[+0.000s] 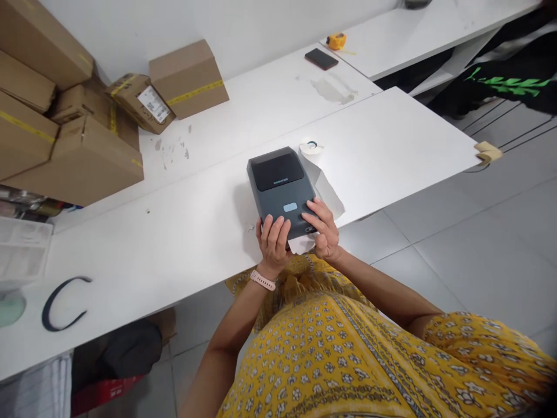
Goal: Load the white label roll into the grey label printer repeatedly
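A dark grey label printer [274,200] with a black glossy lid and a pale oblong button is held at the front edge of the white table. My left hand [274,241] grips its near left corner, fingers curled over the top face. On the near right corner, my right hand [322,228] has its fingers on the top, close to a small port. A white sheet of paper [302,244] shows under the printer's near end, between my hands. Part of a pale sheet [326,194] lies along its right side. Just behind stands a small white roll [310,149].
Cardboard boxes [93,154] are piled at the left, with another box [189,78] against the wall. A phone [321,58] and a yellow tape measure [336,40] lie at the back. A dark headband [54,305] rests at the left. A padded corner [488,152] marks the table's right end.
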Demonstrator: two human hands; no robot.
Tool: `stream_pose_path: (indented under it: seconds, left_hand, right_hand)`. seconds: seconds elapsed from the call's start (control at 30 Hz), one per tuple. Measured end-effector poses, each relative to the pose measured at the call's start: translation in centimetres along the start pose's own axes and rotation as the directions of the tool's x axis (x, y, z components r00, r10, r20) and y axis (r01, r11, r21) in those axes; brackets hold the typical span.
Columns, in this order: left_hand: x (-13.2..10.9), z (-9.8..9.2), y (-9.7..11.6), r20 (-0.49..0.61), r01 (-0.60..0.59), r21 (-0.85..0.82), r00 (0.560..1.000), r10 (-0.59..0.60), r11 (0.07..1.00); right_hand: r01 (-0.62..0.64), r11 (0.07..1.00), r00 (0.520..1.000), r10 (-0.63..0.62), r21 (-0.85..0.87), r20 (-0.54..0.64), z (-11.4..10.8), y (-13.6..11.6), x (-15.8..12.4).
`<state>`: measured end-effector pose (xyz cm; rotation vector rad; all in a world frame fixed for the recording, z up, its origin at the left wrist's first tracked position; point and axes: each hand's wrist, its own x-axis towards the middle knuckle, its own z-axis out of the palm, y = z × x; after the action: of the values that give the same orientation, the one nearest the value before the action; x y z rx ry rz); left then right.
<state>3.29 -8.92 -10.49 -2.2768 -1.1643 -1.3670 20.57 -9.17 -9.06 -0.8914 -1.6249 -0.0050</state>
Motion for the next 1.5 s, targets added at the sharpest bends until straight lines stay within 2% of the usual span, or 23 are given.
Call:
stream_pose_path:
  seconds: [0.1,0.27,0.4,0.57,0.73,0.83,0.9,1.0,1.03,1.07,1.1,1.13,1.17,1.2,1.23,1.27,1.3,1.33,1.37,1.43,1.5]
  left_hand:
    - [-0.1,0.1,0.1,-0.011,-0.006,-0.014,1.0,0.006,1.0]
    - [-0.4,0.1,0.1,0.048,0.01,-0.03,0.999,-0.009,0.999]
    - [-0.2,0.0,0.3,0.01,-0.007,-0.03,1.0,0.008,1.0]
    - [-0.5,0.0,0.4,0.034,0.004,-0.052,0.999,-0.003,0.999]
    - [-1.7,0.7,0.4,0.162,0.122,-0.127,0.982,-0.101,0.984]
    - [-1.2,0.9,0.3,0.202,0.174,-0.125,0.968,-0.147,0.977]
    - [-0.3,0.3,0.4,0.186,0.15,-0.109,0.974,-0.128,0.983]
    - [0.9,-2.4,1.2,0.187,0.142,-0.146,0.976,-0.113,0.979]
    - [1.0,-3.5,1.8,0.173,0.181,-0.175,0.973,-0.151,0.968]
    - [0.9,-4.6,2.5,0.135,0.281,-0.193,0.957,-0.258,0.94]
    - [0.7,-5.6,3.2,0.099,0.408,-0.214,0.913,-0.395,0.888]
    - [0.5,-6.4,4.0,0.103,0.535,-0.26,0.843,-0.527,0.804]
    - [0.3,-6.9,4.8,0.171,0.666,-0.317,0.741,-0.65,0.676]
    - [0.1,-7.1,5.4,0.297,0.782,-0.362,0.612,-0.733,0.507]
    - [0.1,-7.0,6.0,0.439,0.867,-0.381,0.475,-0.763,0.321]
    - [0.3,-6.7,6.4,0.573,0.917,-0.372,0.348,-0.742,0.142]
    - [0.6,-6.3,6.7,0.678,0.937,-0.349,0.249,-0.692,-0.005]
    - [1.0,-5.8,6.9,0.743,0.939,-0.329,0.189,-0.642,-0.104]
    - [1.5,-5.3,7.1,0.781,0.935,-0.316,0.16,-0.604,-0.161]
    - [2.5,-4.4,7.4,0.808,0.93,-0.305,0.14,-0.573,-0.203]
    - [3.2,-3.9,7.7,0.799,0.924,-0.317,0.139,-0.584,-0.213]
  right_hand:
    - [-0.037,0.999,0.999,0.037,-0.008,-0.026,0.2,-0.2,-0.3]
    - [-0.099,0.995,0.991,0.099,0.004,-0.088,0.8,-0.3,-0.9]
    - [-0.17,0.985,0.977,0.167,-0.009,-0.129,1.0,-0.5,-1.5]
    - [-0.18,0.983,0.975,0.171,-0.047,-0.144,1.0,-0.4,-1.9]
    - [-0.222,0.975,0.967,0.215,-0.033,-0.138,1.0,-0.9,-1.6]
    - [-0.23,0.971,0.967,0.222,-0.057,-0.124,1.0,-1.1,-1.1]
    - [-0.2,0.978,0.974,0.191,-0.067,-0.119,0.8,-1.2,-0.8]
    - [-0.151,0.988,0.984,0.148,-0.025,-0.104,0.3,-1.2,-0.1]
    - [-0.15,0.989,0.985,0.149,-0.001,-0.092,0.2,-1.3,0.1]
    - [-0.155,0.988,0.985,0.156,0.023,-0.077,0.0,-1.4,0.3]
    - [-0.165,0.985,0.984,0.168,0.043,-0.064,-0.2,-1.5,0.4]
    - [-0.177,0.982,0.982,0.18,0.06,-0.052,-0.3,-1.5,0.5]
    - [-0.185,0.98,0.981,0.189,0.077,-0.046,-0.5,-1.6,0.6]
    - [-0.192,0.977,0.98,0.196,0.097,-0.043,-0.5,-1.6,0.6]
    - [-0.196,0.973,0.978,0.202,0.119,-0.041,-0.6,-1.6,0.7]
    - [-0.199,0.97,0.978,0.207,0.14,-0.038,-0.6,-1.6,0.7]
    - [-0.2,0.967,0.978,0.208,0.157,-0.035,-0.7,-1.6,0.7]
    - [-0.198,0.966,0.978,0.206,0.167,-0.031,-0.7,-1.5,0.6]
    - [-0.195,0.966,0.979,0.202,0.169,-0.026,-0.7,-1.4,0.6]
    - [-0.19,0.97,0.981,0.194,0.154,-0.014,-0.7,-1.2,0.6]
    - [-0.189,0.973,0.982,0.191,0.135,-0.004,-0.8,-1.1,0.6]
